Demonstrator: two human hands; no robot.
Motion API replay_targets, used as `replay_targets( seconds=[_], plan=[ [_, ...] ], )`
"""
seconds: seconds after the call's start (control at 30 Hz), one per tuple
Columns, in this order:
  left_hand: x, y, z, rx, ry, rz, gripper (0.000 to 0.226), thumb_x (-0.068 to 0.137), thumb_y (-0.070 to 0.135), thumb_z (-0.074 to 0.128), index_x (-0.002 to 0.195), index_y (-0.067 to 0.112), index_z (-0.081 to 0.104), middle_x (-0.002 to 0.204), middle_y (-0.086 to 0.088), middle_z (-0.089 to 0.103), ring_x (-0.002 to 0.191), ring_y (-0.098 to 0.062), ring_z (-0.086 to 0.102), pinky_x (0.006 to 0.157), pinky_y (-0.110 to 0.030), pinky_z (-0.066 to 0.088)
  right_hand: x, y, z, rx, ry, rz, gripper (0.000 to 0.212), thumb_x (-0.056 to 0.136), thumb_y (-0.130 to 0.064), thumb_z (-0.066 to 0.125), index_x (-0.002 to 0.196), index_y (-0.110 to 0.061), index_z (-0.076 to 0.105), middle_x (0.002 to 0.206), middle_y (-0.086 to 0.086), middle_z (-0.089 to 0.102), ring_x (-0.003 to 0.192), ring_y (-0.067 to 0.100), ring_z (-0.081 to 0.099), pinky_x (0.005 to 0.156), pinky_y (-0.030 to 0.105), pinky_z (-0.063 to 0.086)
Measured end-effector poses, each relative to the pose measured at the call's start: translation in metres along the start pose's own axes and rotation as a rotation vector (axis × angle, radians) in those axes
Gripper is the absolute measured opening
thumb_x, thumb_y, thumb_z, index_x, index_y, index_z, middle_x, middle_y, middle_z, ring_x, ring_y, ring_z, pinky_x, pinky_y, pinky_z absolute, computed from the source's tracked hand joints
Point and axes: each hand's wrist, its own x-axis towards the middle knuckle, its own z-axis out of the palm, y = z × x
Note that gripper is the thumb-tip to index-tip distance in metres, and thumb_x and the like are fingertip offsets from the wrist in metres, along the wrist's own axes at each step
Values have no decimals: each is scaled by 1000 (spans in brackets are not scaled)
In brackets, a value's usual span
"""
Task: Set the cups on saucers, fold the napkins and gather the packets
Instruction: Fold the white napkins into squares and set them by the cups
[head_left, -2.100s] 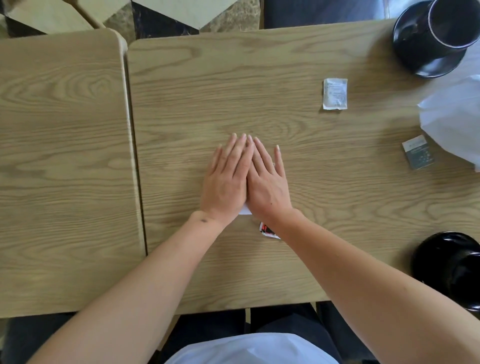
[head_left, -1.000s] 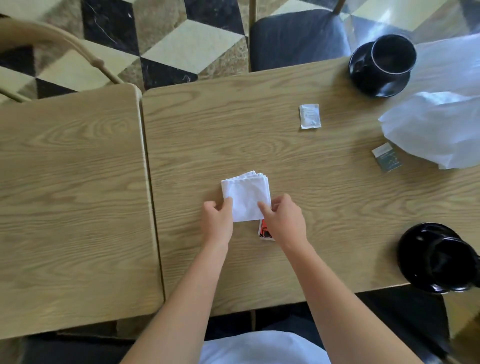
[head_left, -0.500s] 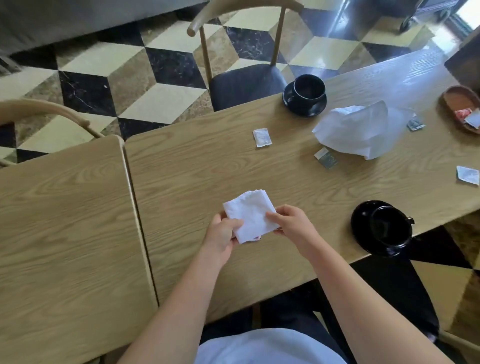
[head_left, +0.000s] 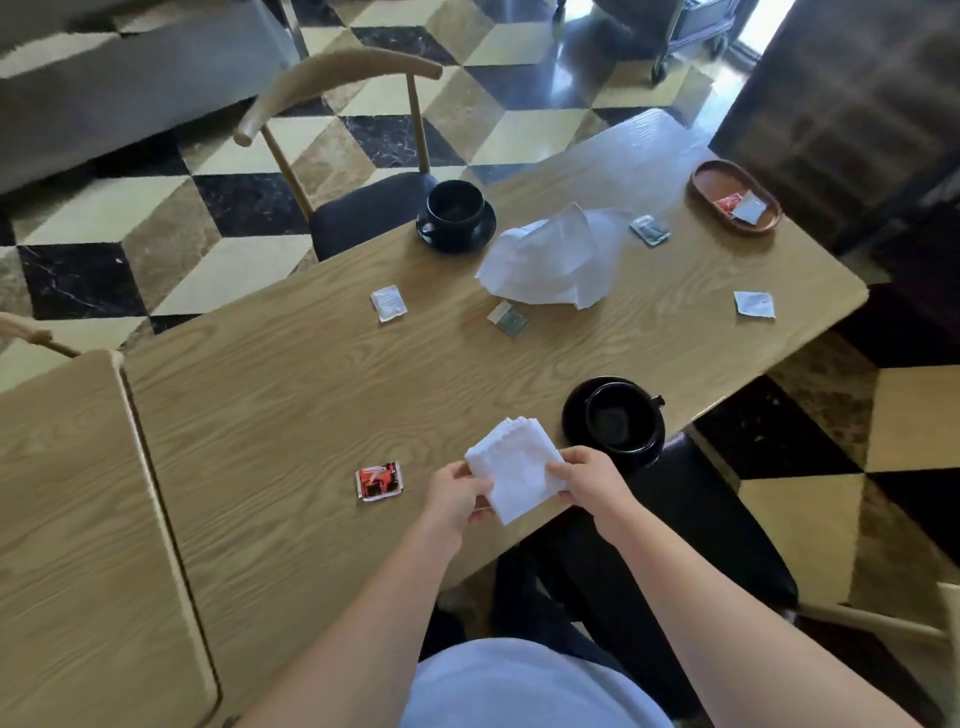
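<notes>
A folded white napkin (head_left: 514, 470) is held above the table's near edge; my left hand (head_left: 457, 493) pinches its left side and my right hand (head_left: 589, 478) pinches its right side. Just right of it a black cup (head_left: 621, 415) stands on a black saucer (head_left: 574, 410). A second black cup (head_left: 454, 205) sits on its saucer (head_left: 483, 234) at the far edge. A crumpled white napkin (head_left: 553, 260) lies unfolded in the middle. Packets lie scattered: a red one (head_left: 379, 480), a white one (head_left: 388, 303), a grey one (head_left: 509, 319), another grey one (head_left: 649, 228) and a white one (head_left: 754, 304).
A brown oval tray (head_left: 706, 182) at the far right corner holds two packets. A second wooden table (head_left: 78, 519) adjoins on the left. A wooden chair (head_left: 343, 156) stands behind the far edge, and a dark chair seat (head_left: 701, 530) is under the near right edge.
My hands lifted from pressing the napkin flat, picked it up by its two sides and carried it right, toward the near cup. The red packet that lay under it now shows.
</notes>
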Motion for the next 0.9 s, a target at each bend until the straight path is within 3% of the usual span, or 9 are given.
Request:
replay_targets(
  seconds=[0.07,0.17,0.23,0.4,0.53,0.63,0.77,0.83,0.9],
  plan=[
    [4,-8,11,-16,45,-15,24,87,-10,60,105,4,68,99,-13,74,86,-33,68,77,-40,53,5,10,-7,117,-2,43,17,90,-13,67,106,-6,70,111,16,72,99,26,69,89,40,57],
    [8,-18,24,-34,107,-34,20,88,-9,64,98,8,69,98,-10,75,88,-27,72,63,-31,58,12,25,-11,272,34,145,25,89,-15,73,111,-3,66,111,14,71,100,26,68,82,37,59],
    [13,-23,29,-34,147,-37,20,88,-9,64,93,10,69,95,-8,75,86,-22,73,56,-26,58,17,32,-10,299,75,207,33,87,-18,76,113,-3,61,108,11,67,96,23,65,88,38,57],
    [27,-29,31,17,241,-40,18,89,-6,62,98,7,70,103,-9,74,96,-25,72,79,-39,63,32,31,-3,271,140,217,33,85,-10,71,115,-7,58,111,10,64,98,24,64,93,40,56],
    [33,-21,30,152,272,-36,8,90,12,64,93,14,71,92,-4,76,72,-20,71,47,-24,51,35,30,3,150,199,178,18,80,-15,69,96,-16,59,104,5,66,95,23,67,68,30,53],
    [41,-17,29,209,280,-70,20,95,29,60,97,11,68,86,-7,74,65,-23,66,50,-27,46,34,35,6,-7,226,154,14,80,-23,69,90,-19,60,95,1,67,82,15,63,60,29,47],
    [48,-18,24,251,347,-86,29,94,37,61,93,8,57,80,-10,67,60,-24,57,52,-29,45,27,40,9,-187,251,95,16,83,-29,67,90,-18,57,92,-2,64,76,13,60,64,32,49],
    [49,-16,22,261,387,-81,34,90,41,66,84,12,51,76,-10,64,56,-24,53,52,-29,42,22,40,14,-340,287,-40,16,86,-27,64,91,-18,52,95,-3,58,74,14,56,61,31,43],
    [48,-11,24,314,427,-52,37,86,43,69,82,14,46,84,-9,67,60,-24,54,55,-30,41,18,37,21,-527,288,-295,13,87,-20,63,94,-17,52,98,-3,53,78,16,54,59,30,41]
  ],
)
